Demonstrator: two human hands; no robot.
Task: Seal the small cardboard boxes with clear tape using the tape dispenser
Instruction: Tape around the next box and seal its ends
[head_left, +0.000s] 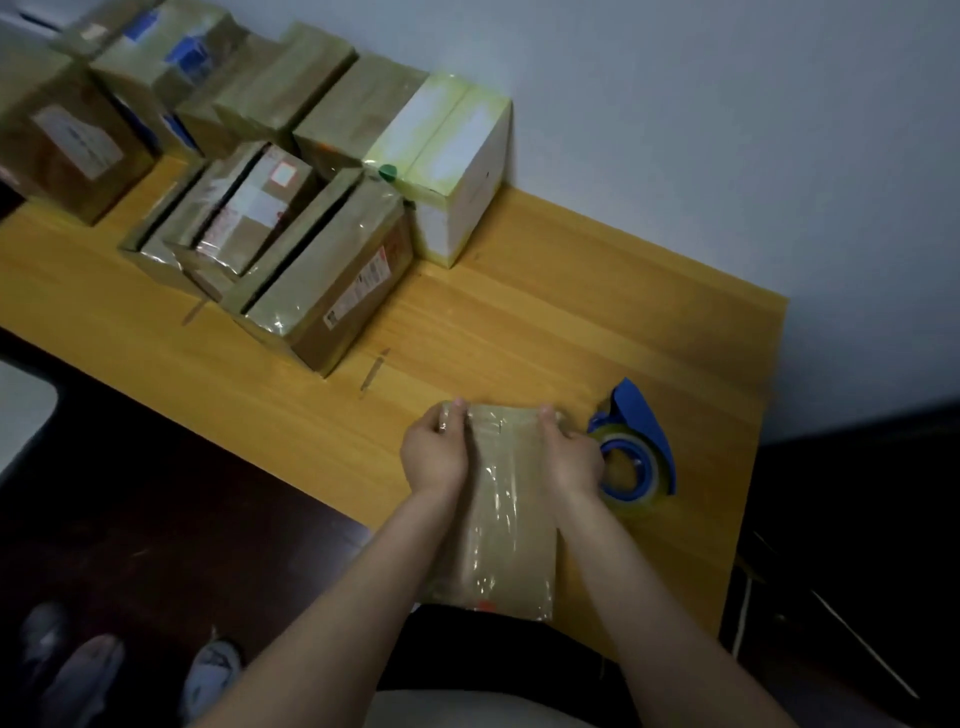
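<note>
Head view: the small cardboard box (501, 519) lies at the near edge of the wooden table (571, 291), between our hands. Our left hand (435, 452) grips its far left corner, fingers curled over the taped edge. Our right hand (569, 457) grips the far right corner likewise. The tape dispenser (636, 447) lies just beside the right hand. Other taped boxes (332, 270) stand well apart at far left.

A light wooden counter (571, 312) runs from the left edge down to the lower right, set against a pale wall (727, 130) that fills the upper right. A white box with yellow-green edges (462, 171) stands on it by the wall. Dark floor (156, 493) shows at lower left, with light shoes (213, 670) near the bottom edge. A white cord (744, 613) hangs off the counter's right end.
</note>
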